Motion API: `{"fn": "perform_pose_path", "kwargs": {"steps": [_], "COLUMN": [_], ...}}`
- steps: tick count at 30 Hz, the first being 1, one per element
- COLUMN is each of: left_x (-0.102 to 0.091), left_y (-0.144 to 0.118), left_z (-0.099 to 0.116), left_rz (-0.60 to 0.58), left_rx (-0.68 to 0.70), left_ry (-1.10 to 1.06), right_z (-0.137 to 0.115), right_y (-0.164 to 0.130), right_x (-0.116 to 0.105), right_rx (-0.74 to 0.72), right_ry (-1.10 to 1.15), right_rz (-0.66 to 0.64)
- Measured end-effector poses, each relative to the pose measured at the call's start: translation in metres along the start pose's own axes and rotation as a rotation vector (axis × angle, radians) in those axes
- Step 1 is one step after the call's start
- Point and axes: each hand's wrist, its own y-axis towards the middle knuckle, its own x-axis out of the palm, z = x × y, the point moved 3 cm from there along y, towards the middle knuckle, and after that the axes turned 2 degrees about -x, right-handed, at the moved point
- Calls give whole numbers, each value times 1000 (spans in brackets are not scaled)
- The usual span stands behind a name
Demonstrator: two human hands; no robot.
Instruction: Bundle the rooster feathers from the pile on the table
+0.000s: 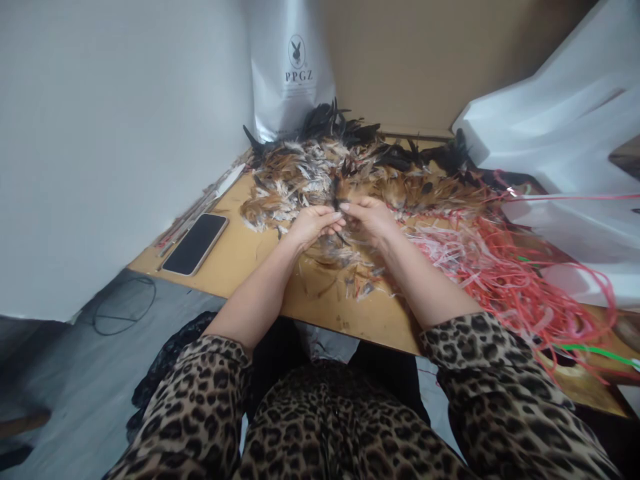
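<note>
My left hand [316, 224] and my right hand [369, 217] meet over the middle of the table, thumbs and forefingers pinched close together. Between the fingertips is a small dark feather [337, 193], its tip standing up and its lower end showing below the fingers. Just beyond my hands spreads a large heap of brown, white and black feathers [300, 170]. Several loose feathers [363, 283] lie on the tabletop under and in front of my wrists. Right of my right forearm sits a tangled pile of red and pink strings [500, 273].
A phone [196, 244] lies at the table's left side, near thin sticks [200, 203] along the white wall. A white printed bag [295, 73] stands behind the feathers. More white bags [555, 120] rise at the right. Bare wooden tabletop [320, 303] runs along the front edge.
</note>
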Motion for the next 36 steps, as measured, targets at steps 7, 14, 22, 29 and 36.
{"fn": "perform_pose_path", "kwargs": {"steps": [7, 14, 22, 29, 36], "left_x": [-6, -18, -19, -19, -21], "left_y": [3, 5, 6, 6, 7], "left_z": [0, 8, 6, 8, 8], "left_rz": [53, 207, 181, 202, 221], "left_rx": [14, 58, 78, 58, 50], "left_ry": [-48, -193, -227, -259, -315], "right_z": [-7, -39, -41, -31, -28], "right_y": [1, -28, -48, -41, -17], "right_x": [-5, 7, 31, 28, -3], "right_rx": [-59, -196, -173, -175, -29], "right_ry": [-190, -1114, -1639, -1591, -734], "right_rz": [-10, -631, -661, -617, -534]}}
